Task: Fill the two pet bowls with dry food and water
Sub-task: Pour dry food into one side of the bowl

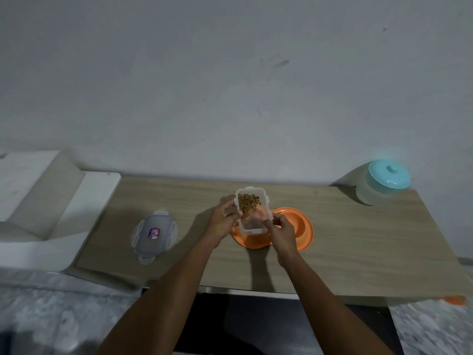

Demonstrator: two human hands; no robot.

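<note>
Head view: kibble container (252,211) over orange bowl (294,228) (mid-table, both hands).

Two bare forearms and hands, seen from above

Both arms are uncovered from the bottom edge of the view up to the wrists; no sleeve shows on either one. The left hand (222,221) and the right hand (282,233) carry no glove, ring, watch or bracelet that can be seen. The forearms are slim and smooth, and the fingernails are too small to make out.
</note>
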